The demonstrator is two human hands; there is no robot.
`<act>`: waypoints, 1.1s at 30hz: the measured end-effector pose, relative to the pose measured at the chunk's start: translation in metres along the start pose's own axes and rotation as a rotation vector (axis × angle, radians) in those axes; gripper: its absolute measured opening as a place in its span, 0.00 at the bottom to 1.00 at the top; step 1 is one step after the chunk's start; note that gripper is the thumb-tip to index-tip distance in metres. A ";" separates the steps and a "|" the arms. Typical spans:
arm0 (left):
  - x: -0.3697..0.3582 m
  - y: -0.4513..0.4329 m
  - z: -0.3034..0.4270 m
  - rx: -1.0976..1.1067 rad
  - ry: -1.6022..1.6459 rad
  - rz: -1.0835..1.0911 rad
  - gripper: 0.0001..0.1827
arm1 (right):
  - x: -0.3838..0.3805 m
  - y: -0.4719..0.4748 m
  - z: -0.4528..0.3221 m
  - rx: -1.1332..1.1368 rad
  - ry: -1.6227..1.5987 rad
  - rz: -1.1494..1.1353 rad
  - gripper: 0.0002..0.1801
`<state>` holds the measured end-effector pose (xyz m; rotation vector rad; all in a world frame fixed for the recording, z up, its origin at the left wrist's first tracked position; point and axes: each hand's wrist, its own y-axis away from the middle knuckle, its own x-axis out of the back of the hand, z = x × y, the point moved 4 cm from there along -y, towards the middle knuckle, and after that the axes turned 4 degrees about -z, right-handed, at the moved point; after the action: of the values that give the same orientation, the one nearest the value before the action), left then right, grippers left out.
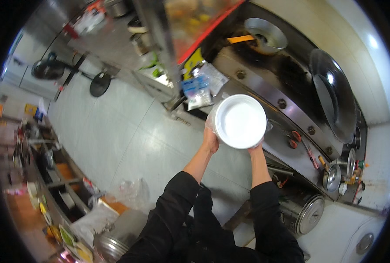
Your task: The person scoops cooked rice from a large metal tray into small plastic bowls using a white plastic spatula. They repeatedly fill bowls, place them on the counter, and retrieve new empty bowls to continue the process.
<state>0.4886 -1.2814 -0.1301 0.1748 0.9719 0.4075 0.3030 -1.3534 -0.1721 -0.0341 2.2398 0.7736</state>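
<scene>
A stack of round white disposable bowls [241, 121], with clear plastic film around its sides, is held up in front of me. My left hand [211, 136] grips it from the left and my right hand [256, 147] from the lower right; the stack hides most of the fingers. Just beyond it, plastic packets [196, 92] lie at the corner of the steel counter. Scissors with red handles [293, 139] rest on the counter to the right of the stack.
A gas range with knobs [282, 104] carries a metal pan [265, 34] and a large black wok [333, 95]. A lidded steel pot [310, 213] stands at the lower right. Shelving [66, 182] runs along the left, near a clear plastic bag [134, 194].
</scene>
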 end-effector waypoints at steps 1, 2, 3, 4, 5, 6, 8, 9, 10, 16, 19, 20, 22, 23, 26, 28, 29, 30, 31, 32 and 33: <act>0.011 0.022 0.008 0.016 0.023 0.025 0.28 | -0.003 0.009 0.019 -0.016 -0.054 -0.165 0.31; 0.022 0.043 0.017 0.025 0.051 0.051 0.28 | -0.001 0.020 0.035 -0.070 -0.078 -0.204 0.32; 0.038 0.069 0.033 0.016 0.077 0.089 0.28 | -0.005 0.034 0.058 -0.142 -0.104 -0.253 0.33; 0.064 0.094 0.046 -0.075 0.159 0.074 0.30 | -0.016 0.048 0.088 -0.244 -0.193 -0.377 0.31; 0.088 0.122 0.052 -0.153 0.090 0.159 0.34 | -0.017 0.069 0.108 -0.305 -0.172 -0.387 0.31; 0.109 0.161 0.065 -0.167 0.003 0.326 0.34 | -0.027 0.092 0.135 -0.383 -0.129 -0.382 0.31; 0.164 0.226 0.080 -0.350 -0.096 0.416 0.35 | -0.043 0.138 0.181 -0.534 -0.035 -0.401 0.31; 0.154 0.270 0.111 -0.463 -0.258 0.451 0.36 | -0.046 0.157 0.192 -0.576 0.025 -0.405 0.30; 0.163 0.314 0.123 -0.439 -0.101 0.515 0.38 | -0.057 0.180 0.213 -0.646 0.089 -0.433 0.30; 0.194 0.619 0.188 -1.088 -0.589 1.038 0.39 | -0.163 0.349 0.357 -1.098 0.428 -0.838 0.29; 0.173 0.761 0.195 -1.240 -0.645 1.325 0.34 | -0.204 0.474 0.429 -1.313 0.512 -1.082 0.28; 0.157 0.811 0.197 -1.292 -0.690 1.452 0.32 | -0.213 0.521 0.453 -1.380 0.532 -1.159 0.28; 0.167 0.903 0.192 -1.450 -0.513 1.545 0.28 | -0.230 0.630 0.495 -1.494 0.572 -1.313 0.28; 0.142 0.951 0.197 -1.460 -0.583 1.647 0.28 | -0.227 0.681 0.520 -1.558 0.596 -1.359 0.27; 0.177 1.101 0.169 -1.655 -0.437 1.612 0.26 | -0.207 0.871 0.594 -1.767 0.633 -1.528 0.27; 0.216 1.201 0.169 -1.787 -0.327 1.583 0.24 | -0.201 0.999 0.649 -1.818 0.627 -1.654 0.26; 0.240 1.255 0.157 -1.830 -0.250 1.621 0.23 | -0.178 1.064 0.684 -1.893 0.628 -1.676 0.26; 0.266 1.301 0.147 -1.874 -0.147 1.613 0.23 | -0.162 1.119 0.715 -1.917 0.650 -1.704 0.26; 0.295 1.339 0.133 -1.854 -0.042 1.556 0.23 | -0.144 1.167 0.749 -1.924 0.695 -1.724 0.26; 0.317 1.379 0.120 -1.831 0.049 1.509 0.24 | -0.127 1.216 0.781 -1.917 0.724 -1.767 0.26; 0.354 1.411 0.107 -1.792 0.137 1.631 0.24 | -0.114 1.256 0.809 -1.882 0.755 -1.821 0.25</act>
<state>0.3901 0.1530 0.1150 -0.7917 0.0576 2.5964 0.5957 0.0858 0.1248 -2.8115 0.2154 1.2477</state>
